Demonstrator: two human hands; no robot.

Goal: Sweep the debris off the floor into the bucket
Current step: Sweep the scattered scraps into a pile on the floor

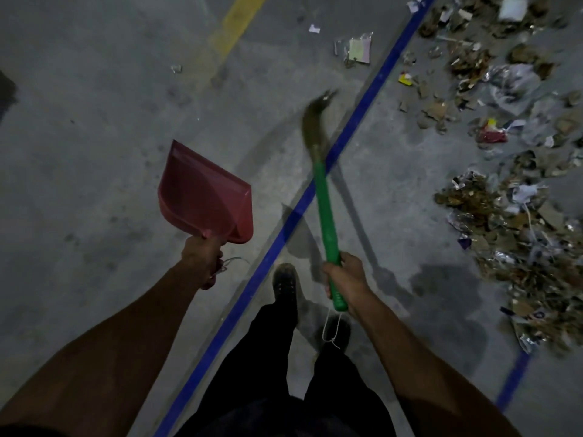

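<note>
Debris [511, 216] is piled all along the right side of the concrete floor [94, 152], mostly torn cardboard, crumpled plastic and paper scraps, sitting to the right of a blue line [356, 121] painted diagonally across the floor. A few stray bits lie left of that line too, like a clear packet [358, 48] near a faded yellow stripe [233, 23].

Head cam looks straight down. Left hand [202, 257] is clenched around the handle of a red dustpan [205, 193], which is held up off the floor with its open mouth pointing away from the person. Right hand [347, 279] is wrapped tight around the green handle of a broom [325, 197]; the brush end is blurry and sits over the blue line, well short of the pile. A thin string loop hangs off the handle's butt end. Dark trousers and shoes [284, 282] show below. Can't see any bucket from here.
</note>
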